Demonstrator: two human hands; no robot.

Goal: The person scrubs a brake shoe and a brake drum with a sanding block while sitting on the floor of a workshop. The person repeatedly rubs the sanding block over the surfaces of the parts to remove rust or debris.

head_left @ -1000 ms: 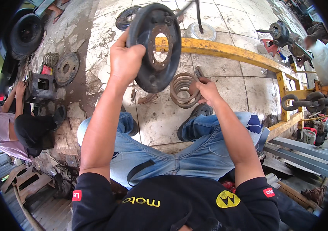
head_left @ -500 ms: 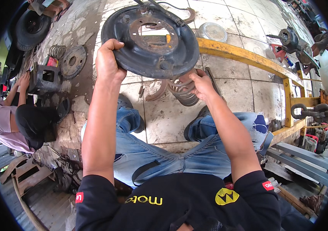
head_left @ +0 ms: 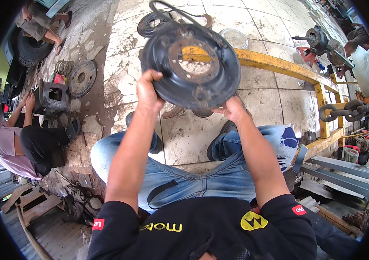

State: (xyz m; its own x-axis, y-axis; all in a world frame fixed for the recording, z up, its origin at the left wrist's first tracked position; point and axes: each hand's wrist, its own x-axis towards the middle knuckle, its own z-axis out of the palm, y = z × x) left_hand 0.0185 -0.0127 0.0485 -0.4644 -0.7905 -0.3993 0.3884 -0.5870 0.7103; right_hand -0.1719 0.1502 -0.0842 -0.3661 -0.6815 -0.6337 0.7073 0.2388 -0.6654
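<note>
I hold a round black brake backing plate [head_left: 173, 84] with a rusty centre ring and a black cable [head_left: 167, 6] at its far side. The plate is tilted in the air over the tiles. My left hand [head_left: 150, 92] grips its left rim, thumb on the near face. At the lower right rim is my right hand [head_left: 233, 109], closed against the edge, its fingers partly hidden by the plate. Beneath the plate, a rusty curved brake shoe [head_left: 173, 112] and a coil spring [head_left: 202, 113] lie on the floor, mostly covered.
A yellow metal frame [head_left: 280, 67] runs along the right, with a heavy chain [head_left: 351, 110] beside it. Ahead lie another black plate [head_left: 149, 27] and a round silver piece [head_left: 235, 38]. On the left, a person [head_left: 13, 147] sits by a dark metal housing [head_left: 53, 96] and a rusty disc [head_left: 81, 79].
The backing plate has moved right and nearer to me with both hands. It now covers more of the spring and uncovers another black plate farther off.
</note>
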